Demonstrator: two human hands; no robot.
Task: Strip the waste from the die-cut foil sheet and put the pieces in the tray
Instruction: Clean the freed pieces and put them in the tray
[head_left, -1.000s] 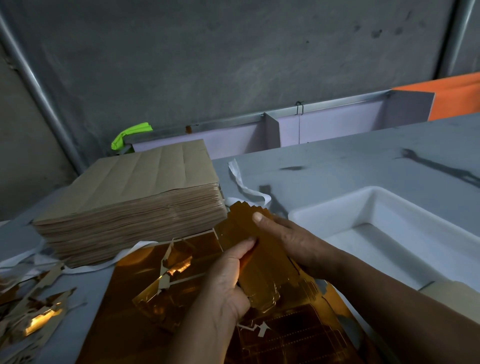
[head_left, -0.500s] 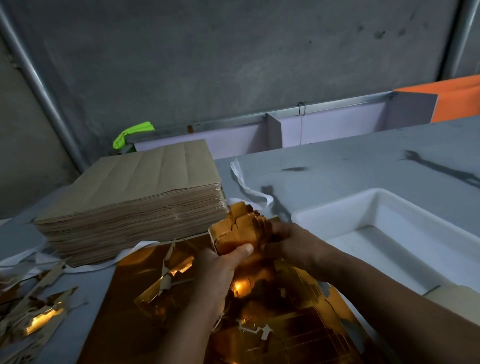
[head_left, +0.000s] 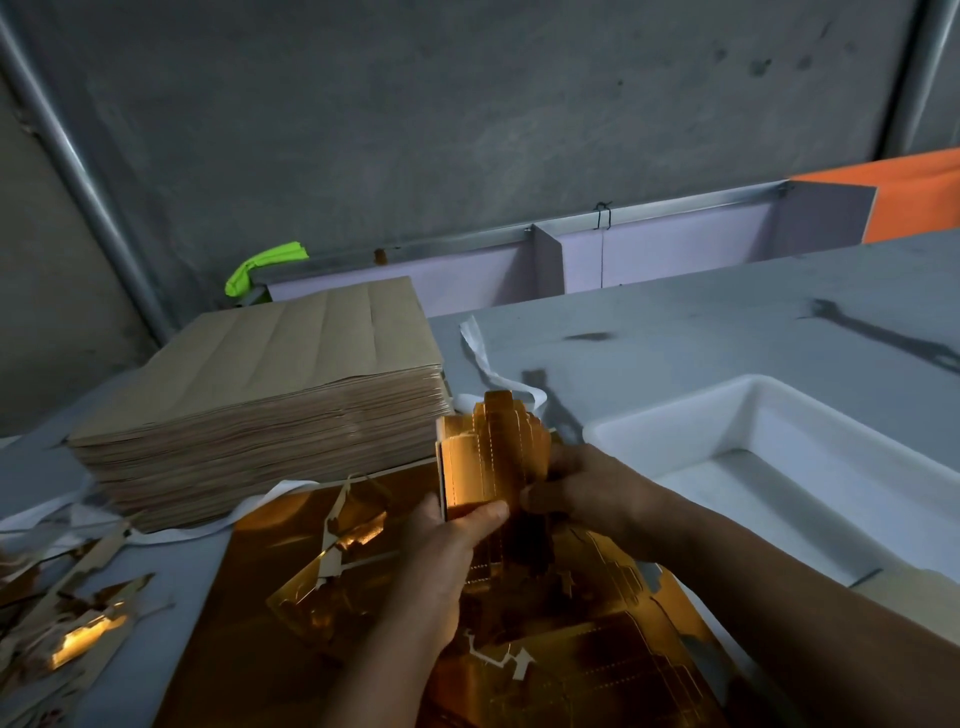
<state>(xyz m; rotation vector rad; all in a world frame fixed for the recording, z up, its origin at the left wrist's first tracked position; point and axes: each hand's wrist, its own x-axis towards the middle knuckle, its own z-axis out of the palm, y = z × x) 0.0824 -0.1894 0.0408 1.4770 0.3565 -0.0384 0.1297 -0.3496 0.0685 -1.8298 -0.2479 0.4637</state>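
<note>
Gripping a gold foil piece (head_left: 488, 457) in both hands, above the die-cut foil sheet (head_left: 597, 649) and just left of the tray (head_left: 675, 410). Pinching its lower edge with the left hand (head_left: 441, 545), thumb curled over the near face, fingers hidden behind. Clasping its right side with the right hand (head_left: 587, 488), fingers curled round the edge. Holding the piece roughly upright, stepped top edge pointing away, score lines showing on the near face; folded or layered, not distinguishable. Noting the sheet lying flat on the grey table (head_left: 675, 322) beneath both forearms, gold side up, cut outlines showing, with a loosened strip of waste (head_left: 337, 551) curling up from its left half. Noting the white tray sitting on the table to the right, its near corner just beside the right hand and not touching the piece. Noting also a tan item (head_left: 914, 597) overlapping the tray's near edge, identity not determinable. Recording a stack of brown sheets (head_left: 270, 395) standing just beside the foil sheet's far-left edge, contact not determinable. Recording stripped scraps (head_left: 78, 613) lying heaped at the left edge of the table, well apart from the tray. Recording a white strip (head_left: 483, 358) trailing across the table behind the held piece. Logging lilac partition boards (head_left: 649, 254), a green item (head_left: 265, 265) and an orange panel (head_left: 919, 192) along the far side of the table.
</note>
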